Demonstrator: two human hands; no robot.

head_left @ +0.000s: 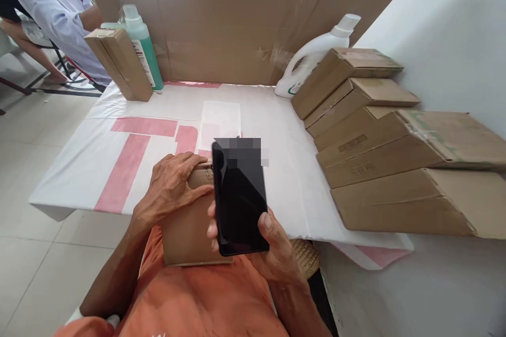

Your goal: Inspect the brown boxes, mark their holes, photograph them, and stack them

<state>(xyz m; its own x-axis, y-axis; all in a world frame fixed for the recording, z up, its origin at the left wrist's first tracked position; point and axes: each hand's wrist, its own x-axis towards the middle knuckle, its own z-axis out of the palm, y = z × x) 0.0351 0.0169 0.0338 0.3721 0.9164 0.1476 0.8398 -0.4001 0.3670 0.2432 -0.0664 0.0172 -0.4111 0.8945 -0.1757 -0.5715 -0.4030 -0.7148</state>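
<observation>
My left hand (172, 187) grips the top edge of a flat brown cardboard box (190, 231) that stands on my lap against my orange shirt. My right hand (272, 245) holds a black phone (239, 200) upright in front of the box, thumb on its right edge and fingertips showing at its left edge. The phone's screen is dark and its top end is blurred out. Both hands are at the near edge of the low table (284, 168), which is covered in white and pink sheeting.
A slanted row of several brown cardboard boxes (399, 152) leans along the right wall. A white jug (312, 55) and a green bottle (144, 47) stand by the cardboard backdrop, with two upright boxes (118, 63) at the back left. A person (51, 16) sits beyond.
</observation>
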